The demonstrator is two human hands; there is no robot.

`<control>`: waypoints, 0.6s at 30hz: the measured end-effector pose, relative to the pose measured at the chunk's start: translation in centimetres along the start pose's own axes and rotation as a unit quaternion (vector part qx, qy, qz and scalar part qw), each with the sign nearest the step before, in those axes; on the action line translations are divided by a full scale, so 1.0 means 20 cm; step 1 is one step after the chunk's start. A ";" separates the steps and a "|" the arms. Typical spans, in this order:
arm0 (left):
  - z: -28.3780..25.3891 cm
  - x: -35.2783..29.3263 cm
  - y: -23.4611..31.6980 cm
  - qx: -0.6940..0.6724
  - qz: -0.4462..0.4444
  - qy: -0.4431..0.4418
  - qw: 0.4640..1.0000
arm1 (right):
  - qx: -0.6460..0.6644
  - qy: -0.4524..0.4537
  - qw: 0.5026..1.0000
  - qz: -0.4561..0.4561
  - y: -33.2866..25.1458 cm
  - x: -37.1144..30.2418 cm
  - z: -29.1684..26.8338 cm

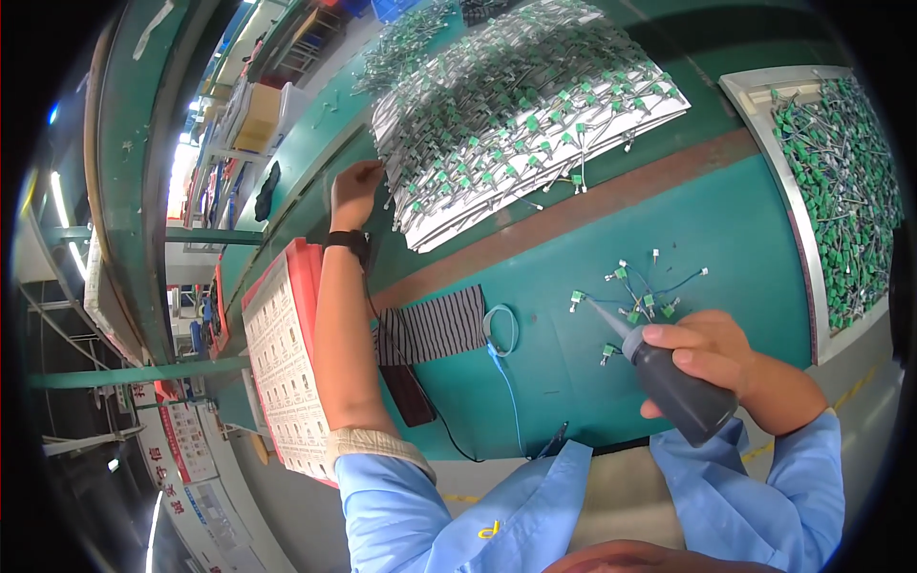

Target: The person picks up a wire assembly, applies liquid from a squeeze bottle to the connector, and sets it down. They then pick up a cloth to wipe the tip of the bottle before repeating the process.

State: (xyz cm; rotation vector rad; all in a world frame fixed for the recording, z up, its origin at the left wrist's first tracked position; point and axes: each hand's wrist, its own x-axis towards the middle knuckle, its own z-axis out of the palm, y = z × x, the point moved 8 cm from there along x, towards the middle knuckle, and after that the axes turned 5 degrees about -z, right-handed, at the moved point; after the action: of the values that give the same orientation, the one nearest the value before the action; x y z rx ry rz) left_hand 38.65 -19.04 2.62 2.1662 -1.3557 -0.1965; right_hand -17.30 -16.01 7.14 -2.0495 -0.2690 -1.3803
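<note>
My right hand is wrapped round a dark squeeze bottle with a long tapered grey nozzle. The bottle is tilted, and its nozzle tip points at a few small green connectors with wires lying loose on the green table. Farther off, my left hand is at the left edge of a stack of white sheets covered with rows of green wired connectors. Its fingers are curled together; whatever is between them is too small to make out. A dark band circles my left wrist.
At the right stands a pale-rimmed tray full of green connectors. A striped cloth, a blue coiled strap and a dark flat case lie near my left forearm. A red-edged box with a printed chart stands left.
</note>
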 end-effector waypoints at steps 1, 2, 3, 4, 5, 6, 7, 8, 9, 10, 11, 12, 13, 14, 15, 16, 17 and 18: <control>0.02 0.01 -0.01 0.013 -0.005 -0.007 1.000 | -0.003 -0.003 1.000 0.006 0.00 0.00 0.00; 0.04 0.01 -0.02 0.025 -0.011 -0.014 1.000 | -0.005 -0.007 1.000 0.012 0.01 0.00 0.00; 0.06 0.01 -0.03 0.038 -0.016 -0.019 0.999 | -0.006 -0.008 1.000 0.011 0.00 0.00 0.00; 0.07 0.02 -0.02 0.036 -0.015 -0.018 0.999 | -0.010 -0.010 1.000 0.014 0.00 0.00 0.00; 0.08 0.01 -0.03 0.042 -0.017 -0.020 0.999 | -0.010 -0.013 1.000 0.016 0.01 -0.01 0.00; 0.09 0.01 -0.03 0.048 -0.019 -0.021 0.998 | -0.010 -0.017 1.000 0.018 0.01 -0.01 -0.01; 0.09 0.00 -0.03 0.053 -0.020 -0.021 0.998 | -0.008 -0.022 1.000 0.015 0.01 -0.01 0.00; 0.10 -0.01 -0.02 0.050 -0.023 -0.017 0.998 | -0.005 -0.021 1.000 0.018 0.01 -0.01 0.00; 0.10 -0.02 -0.01 0.044 -0.015 -0.010 0.999 | -0.002 -0.021 1.000 0.020 0.01 -0.01 0.00; 0.09 -0.02 0.01 0.036 -0.003 -0.002 0.999 | -0.002 -0.021 1.000 0.020 0.01 -0.01 0.00; 0.08 -0.02 0.03 0.030 0.009 0.007 0.999 | -0.003 -0.026 1.000 0.014 0.00 -0.01 0.00; 0.07 -0.04 0.04 0.026 0.007 0.015 1.000 | -0.006 -0.031 0.999 0.019 -0.01 -0.01 0.00; 0.03 -0.07 0.04 0.025 0.010 0.044 0.999 | -0.008 -0.036 0.999 0.024 -0.02 -0.02 0.00; -0.01 -0.11 0.04 0.024 0.011 0.073 0.997 | -0.007 -0.042 0.999 0.028 -0.02 -0.02 0.01; -0.06 -0.16 0.04 0.024 0.010 0.104 0.994 | -0.002 -0.051 0.998 0.021 -0.03 -0.01 0.02; -0.10 -0.21 0.06 0.021 0.002 0.110 0.994 | -0.011 -0.040 0.999 0.021 -0.01 -0.02 0.02; -0.13 -0.27 0.14 -0.022 -0.006 0.088 0.996 | -0.021 -0.029 0.999 0.024 0.00 -0.02 0.01; -0.18 -0.34 0.21 -0.064 -0.016 0.068 0.995 | -0.029 -0.019 0.999 0.026 0.01 -0.03 0.01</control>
State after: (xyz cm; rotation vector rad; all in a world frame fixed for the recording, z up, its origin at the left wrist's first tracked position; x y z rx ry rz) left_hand 33.71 -13.16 6.65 2.0565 -1.1987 -0.1410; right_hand -17.35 -15.96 6.58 -2.1166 -0.1929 -1.3323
